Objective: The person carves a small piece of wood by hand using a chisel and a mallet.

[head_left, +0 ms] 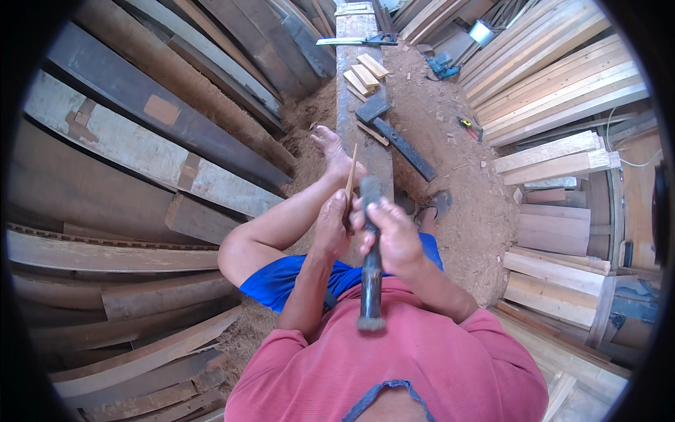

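My left hand (330, 224) is closed around a thin, pointed wooden stick (353, 167), which stands up above the fist. Beside it, my right hand (394, 231) grips a dark, round-handled tool (371, 292) that looks like a heavy chisel. The handle's frayed butt points back at my chest. Its far end is blurred and close to the stick; whether they touch I cannot tell. Beyond the hands, a block-headed mallet (406, 150) lies across the narrow wooden bench (344, 116) I straddle.
Small wood pieces (365, 74) and a handsaw (357, 41) lie farther along the bench. On the sawdust-covered floor sit a blue power tool (441, 66) and a yellow-and-red tool (469, 129). Planks (211, 63) lean at left; stacked lumber (555, 84) lines the right.
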